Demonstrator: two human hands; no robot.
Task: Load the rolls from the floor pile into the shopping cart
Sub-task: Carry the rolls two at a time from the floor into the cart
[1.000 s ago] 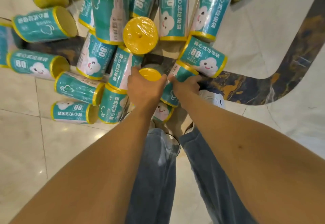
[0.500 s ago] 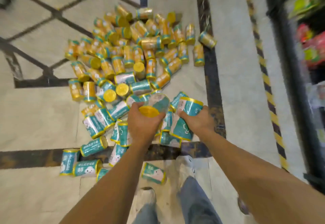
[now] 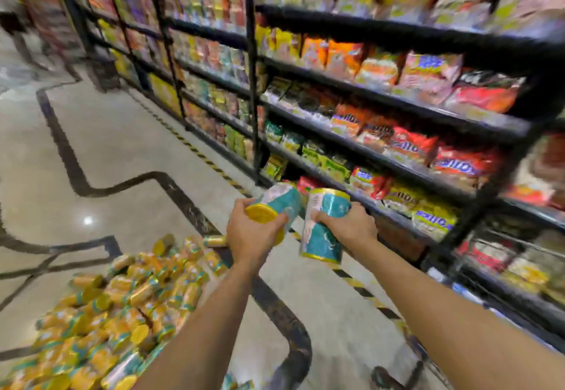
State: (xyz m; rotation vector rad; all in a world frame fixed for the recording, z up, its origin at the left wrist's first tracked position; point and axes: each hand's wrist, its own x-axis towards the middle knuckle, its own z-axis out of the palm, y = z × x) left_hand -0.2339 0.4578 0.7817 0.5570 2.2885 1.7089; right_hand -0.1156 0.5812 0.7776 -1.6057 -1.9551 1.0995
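Head view: carrying rolls to cart.
Left hand [image 3: 249, 236] clasps tilted teal yellow-capped roll [image 3: 282, 201], right hand [image 3: 348, 227] upright teal roll [image 3: 322, 236]; I'd grip firmly till release.

Open floor [image 3: 128, 151] between roll pile [image 3: 122, 313] and shelves [image 3: 382, 108].

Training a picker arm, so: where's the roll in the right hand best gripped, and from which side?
Probably mid-length on the roll, from its right side, as the right hand does: it's a near-upright tube, so a grip wraps its curved wall.
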